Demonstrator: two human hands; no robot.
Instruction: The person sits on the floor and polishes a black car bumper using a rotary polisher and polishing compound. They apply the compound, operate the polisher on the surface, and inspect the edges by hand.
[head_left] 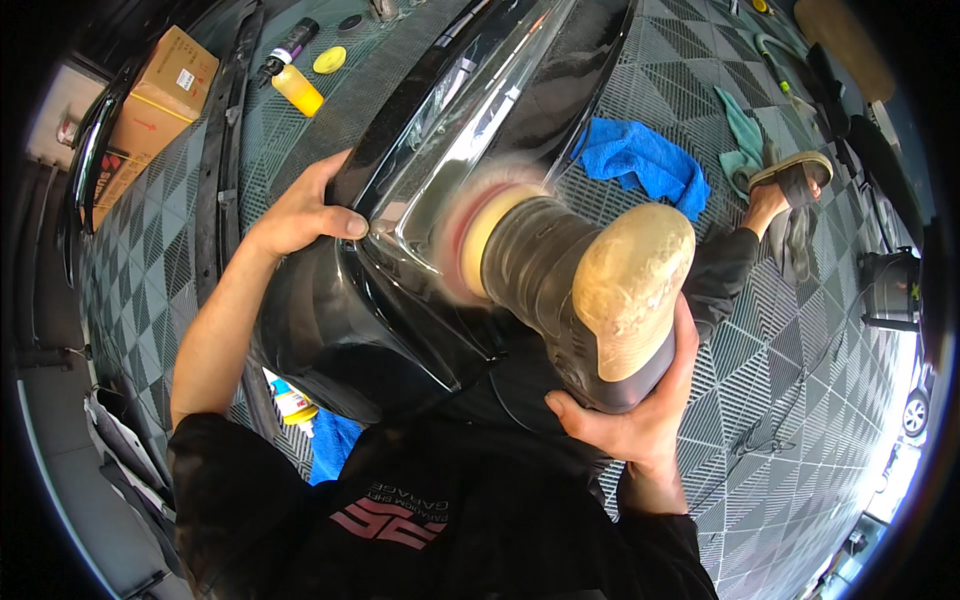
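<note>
A glossy black car body panel (340,330) with a raised ridge lies across my lap and stretches away from me. My left hand (312,212) grips its left edge, thumb on top and fingers out of sight behind. In my right hand (635,425) is a power polisher (545,265), dark with a worn cream-coloured cap, held from behind and below. Its yellow and red foam pad (485,235) rests against the panel's ridge, and the pad's rim is blurred as if spinning. Part of the right hand's grip is hidden by the polisher.
Blue cloth (645,165) and green cloth (742,135) lie on the tiled floor right of the panel, near my sandalled foot (785,182). Back left are a yellow bottle (297,90), a dark bottle (292,42) and a cardboard box (165,85). A cord (780,425) trails at right.
</note>
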